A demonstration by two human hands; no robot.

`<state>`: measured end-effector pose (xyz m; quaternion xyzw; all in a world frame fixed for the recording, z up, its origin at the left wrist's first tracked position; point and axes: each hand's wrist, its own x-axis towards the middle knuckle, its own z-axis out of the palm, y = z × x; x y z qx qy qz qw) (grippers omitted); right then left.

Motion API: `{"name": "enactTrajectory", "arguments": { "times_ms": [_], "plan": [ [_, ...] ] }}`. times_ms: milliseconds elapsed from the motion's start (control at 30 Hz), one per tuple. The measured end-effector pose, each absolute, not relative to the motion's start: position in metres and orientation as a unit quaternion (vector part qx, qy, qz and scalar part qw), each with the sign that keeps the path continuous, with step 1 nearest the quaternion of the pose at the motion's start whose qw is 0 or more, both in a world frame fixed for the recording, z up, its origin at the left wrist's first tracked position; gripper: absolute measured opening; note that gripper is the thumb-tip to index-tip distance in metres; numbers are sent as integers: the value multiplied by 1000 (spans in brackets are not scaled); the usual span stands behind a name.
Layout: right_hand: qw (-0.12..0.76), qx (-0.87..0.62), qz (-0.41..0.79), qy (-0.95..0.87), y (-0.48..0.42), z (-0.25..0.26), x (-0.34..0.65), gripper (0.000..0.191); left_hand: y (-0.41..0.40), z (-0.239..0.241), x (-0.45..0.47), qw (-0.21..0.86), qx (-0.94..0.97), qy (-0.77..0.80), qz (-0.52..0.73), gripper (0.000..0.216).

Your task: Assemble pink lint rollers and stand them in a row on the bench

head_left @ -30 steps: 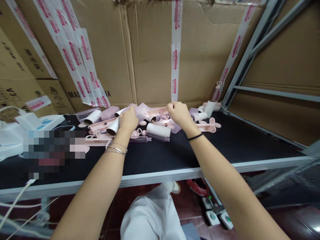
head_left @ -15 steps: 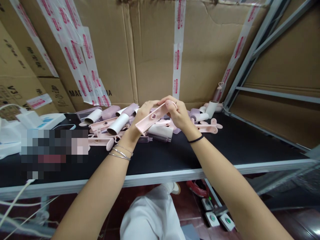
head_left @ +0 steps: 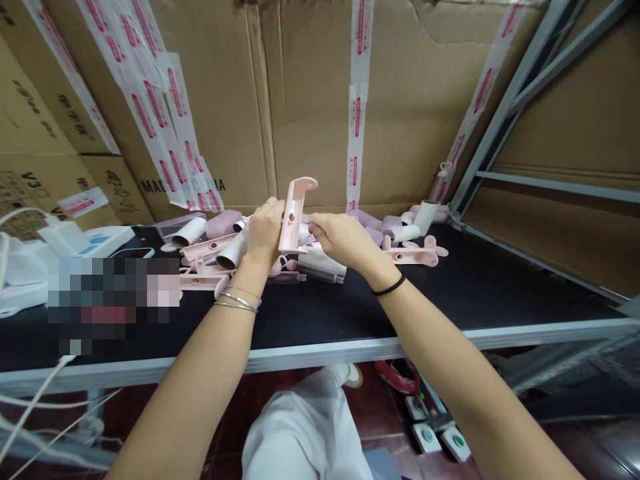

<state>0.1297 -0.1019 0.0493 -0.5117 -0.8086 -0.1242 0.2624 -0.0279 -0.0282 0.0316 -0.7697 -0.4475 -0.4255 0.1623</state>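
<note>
My left hand [head_left: 264,232] grips a long pink plastic handle piece [head_left: 294,212] and holds it upright above the black tabletop [head_left: 450,287]. The piece has a small hole in its flat face and a curved lip at its top. My right hand [head_left: 339,240] sits just to its right with the fingertips pinching its lower edge. Behind and around both hands lies a heap of pink handle parts [head_left: 205,250] and white cardboard-cored rolls [head_left: 234,251]. One white roll [head_left: 320,261] lies right under my right hand.
Taped cardboard boxes [head_left: 310,100] wall in the back of the table. A grey metal shelf frame [head_left: 500,133] rises at the right. White devices and cables [head_left: 70,240] sit at the far left. More pink parts [head_left: 415,255] and rolls [head_left: 423,215] lie toward the right.
Both hands rose from the heap with a pink handle piece. It went from lying slanted between my hands to standing upright in my left hand, while my right hand slid down to its lower edge.
</note>
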Motion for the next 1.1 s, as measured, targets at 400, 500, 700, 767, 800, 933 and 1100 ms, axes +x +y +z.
{"name": "enactTrajectory", "arguments": {
  "times_ms": [400,500,700,767,800,933,1100],
  "plan": [
    [200,-540,-142,-805,-98,46,130,34,-31,26,-20,101,-822,-401,-392,16],
    [185,-543,-149,-806,-98,45,129,36,-35,28,-19,116,-821,-423,-366,16],
    [181,-564,-129,-795,-99,48,135,36,-37,31,-17,146,-809,-460,-337,19],
    [210,-568,-114,-787,-99,48,139,36,-35,30,-17,161,-800,-446,-368,18],
    [226,-569,-113,-782,-97,48,141,35,-33,30,-17,167,-793,-440,-386,17],
    [254,-554,-148,-779,-91,44,150,30,-26,27,-18,161,-773,-433,-435,24],
    [251,-550,-138,-785,-92,46,158,36,-16,25,-25,121,-768,-461,-428,19]
  ]
}}
